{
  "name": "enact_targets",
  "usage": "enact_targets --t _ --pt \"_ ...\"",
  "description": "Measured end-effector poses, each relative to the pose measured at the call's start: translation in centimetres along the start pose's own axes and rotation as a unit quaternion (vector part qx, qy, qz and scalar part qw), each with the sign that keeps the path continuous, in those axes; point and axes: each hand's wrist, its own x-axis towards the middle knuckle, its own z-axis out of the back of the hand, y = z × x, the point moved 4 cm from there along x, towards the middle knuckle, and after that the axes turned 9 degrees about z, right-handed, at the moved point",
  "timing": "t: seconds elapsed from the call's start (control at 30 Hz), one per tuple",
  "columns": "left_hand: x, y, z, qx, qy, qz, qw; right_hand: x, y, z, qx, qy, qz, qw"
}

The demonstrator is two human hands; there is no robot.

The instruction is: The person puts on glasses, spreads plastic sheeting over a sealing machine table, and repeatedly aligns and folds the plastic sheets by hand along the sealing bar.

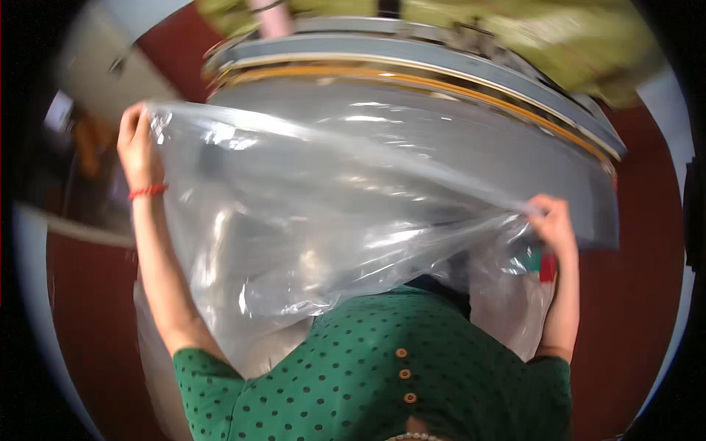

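Note:
A large sheet of clear plastic film (309, 198) is stretched between my two raised hands, its upper edge slanting down from left to right. At the far left, my left hand (138, 143) is closed on one corner of it, a red band round the wrist. My right hand (551, 220), nearer and lower, pinches the film's edge at the right. Glossy folds converge toward that right hand. The film hangs down in front of my body, and more of it drapes below both arms. Whether it is a single sheet or a bag I cannot tell.
Beyond the film stands a grey work surface (581, 176) with a metal and orange rail (397, 73) along its far side. Yellow-green wrapped material (559, 44) and a pink roll (274, 20) lie behind it. The floor (625, 309) is dark red.

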Motion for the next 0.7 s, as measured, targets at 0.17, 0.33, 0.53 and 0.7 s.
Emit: enact_targets --t 0.17,0.33,0.53,0.7 --pt "-5.8 -3.0 -13.0 -0.173 0.141 0.184 0.957 -7.5 -8.6 15.1 0.31 -0.458 0.018 0.833" --pt "-7.2 8.8 -20.8 0.013 0.29 0.157 0.944 -10.4 -15.6 15.8 0.355 -0.543 -0.01 0.761" --pt "-10.0 13.6 -23.2 0.13 0.291 0.093 0.943 -15.5 -24.1 9.1 0.225 -0.462 -0.275 0.813" --pt "-9.9 14.0 -22.5 0.07 0.239 0.161 0.955 -15.4 -22.8 9.0 0.219 -0.455 -0.269 0.82"
